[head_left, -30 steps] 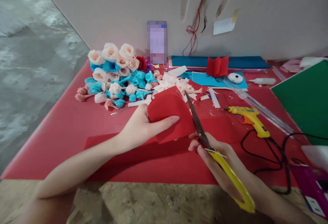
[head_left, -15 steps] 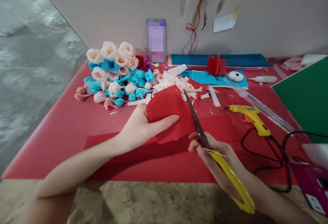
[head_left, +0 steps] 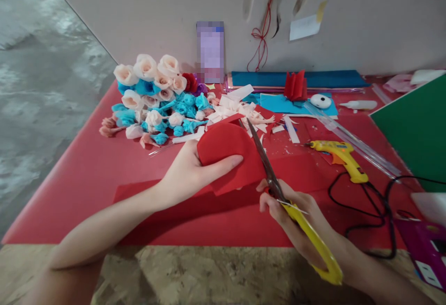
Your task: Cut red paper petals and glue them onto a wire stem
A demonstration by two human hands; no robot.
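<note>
My left hand (head_left: pixel 190 172) grips a piece of red paper (head_left: pixel 228 144) with a rounded upper edge, the thumb lying across its front. In my right hand (head_left: pixel 289 212) is a pair of scissors (head_left: pixel 268 170) with dark blades and yellow handles. The blades point up and away, right beside the paper's right edge; whether they touch it I cannot tell. Beneath both hands a long red sheet (head_left: pixel 146 221) lies on the red table. White paper scraps (head_left: pixel 240 105) are heaped just behind the held paper.
Paper flowers (head_left: pixel 149 96) in white, blue and pink fill the back left. A phone (head_left: pixel 210 54) leans on the wall. To the right lie a yellow glue gun (head_left: pixel 343 156) with a black cord (head_left: pixel 386 212), a clear plastic strip (head_left: pixel 362 144) and a green board (head_left: pixel 414 133). Folded red paper (head_left: pixel 295 85) stands behind.
The scissor blades have shifted slightly left, closer to the red paper's upper edge. My left hand keeps its hold, and the view has moved a little.
</note>
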